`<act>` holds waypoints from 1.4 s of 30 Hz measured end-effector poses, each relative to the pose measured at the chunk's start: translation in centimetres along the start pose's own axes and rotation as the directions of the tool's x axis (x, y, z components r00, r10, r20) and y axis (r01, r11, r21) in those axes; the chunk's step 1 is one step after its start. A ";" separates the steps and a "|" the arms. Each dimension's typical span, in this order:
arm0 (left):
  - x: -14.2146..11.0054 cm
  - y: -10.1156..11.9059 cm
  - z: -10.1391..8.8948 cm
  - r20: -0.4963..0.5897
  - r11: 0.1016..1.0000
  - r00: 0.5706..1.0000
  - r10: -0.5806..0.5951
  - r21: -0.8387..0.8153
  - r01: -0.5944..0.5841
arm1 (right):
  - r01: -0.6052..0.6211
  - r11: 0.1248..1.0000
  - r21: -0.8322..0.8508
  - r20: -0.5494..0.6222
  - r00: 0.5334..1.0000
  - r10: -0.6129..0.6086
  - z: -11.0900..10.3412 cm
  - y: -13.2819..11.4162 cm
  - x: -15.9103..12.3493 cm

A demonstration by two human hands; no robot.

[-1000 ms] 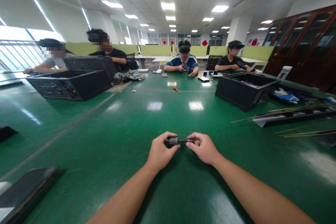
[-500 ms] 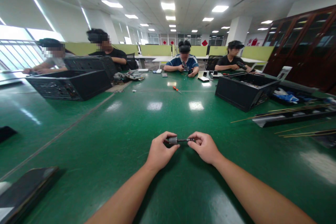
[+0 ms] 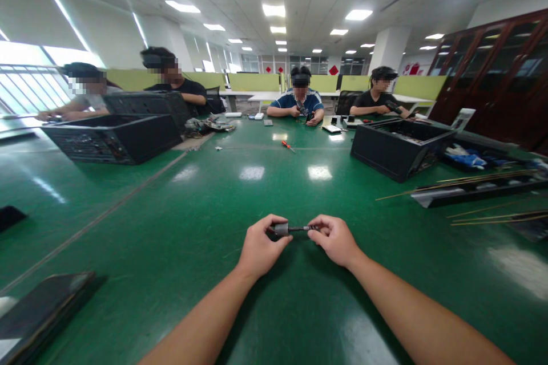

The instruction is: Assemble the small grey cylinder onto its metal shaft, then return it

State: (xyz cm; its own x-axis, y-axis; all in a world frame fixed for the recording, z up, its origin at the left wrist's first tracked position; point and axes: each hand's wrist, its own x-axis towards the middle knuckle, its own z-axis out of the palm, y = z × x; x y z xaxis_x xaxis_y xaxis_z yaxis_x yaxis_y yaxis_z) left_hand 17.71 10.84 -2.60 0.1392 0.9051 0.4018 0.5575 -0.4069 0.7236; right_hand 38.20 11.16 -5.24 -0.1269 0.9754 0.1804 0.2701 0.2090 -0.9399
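Note:
Between my two hands is a small metal piece [image 3: 281,230], a grey cylinder with a thin dark shaft running out to the right. I cannot tell its exact kind. My left hand [image 3: 260,249] grips the cylinder end with thumb and fingers. The far end of the shaft sits in a pinch of my right hand [image 3: 336,240], whose curled fingers partly hide it. The piece lies nearly level, held low over the green tabletop [image 3: 278,194].
A dark flat panel [image 3: 47,308] lies at the near left. Open black computer cases [image 3: 113,140] stand left and right. An orange screwdriver [image 3: 287,145] lies ahead. Thin yellowish rods [image 3: 492,219] and a long dark rail [image 3: 475,191] are at right. Several people sit across the table.

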 end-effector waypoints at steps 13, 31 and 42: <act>0.0 -0.1 0.0 0.012 0.999 0.999 -0.035 -0.007 0.035 | 0.004 1.000 0.002 -0.060 0.998 -0.004 -0.3 0.1 0.0; 0.5 -1.3 0.1 0.000 0.993 0.993 -0.121 -0.010 0.121 | 0.024 0.940 0.340 -0.284 0.956 0.078 -0.3 1.0 1.1; -0.7 -2.3 -7.5 -0.197 0.901 0.888 -0.415 -0.227 0.370 | 0.072 0.928 0.366 -0.202 0.979 0.004 0.3 0.6 1.1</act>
State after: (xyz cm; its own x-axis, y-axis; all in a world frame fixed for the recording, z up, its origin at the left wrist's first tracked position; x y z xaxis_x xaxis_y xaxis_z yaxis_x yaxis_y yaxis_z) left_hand 10.20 10.26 -0.35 -0.2688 0.9485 0.1673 0.3682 -0.0593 0.9279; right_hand 37.94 12.30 -5.65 0.0694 0.9703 0.2319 -0.1075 0.2384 -0.9652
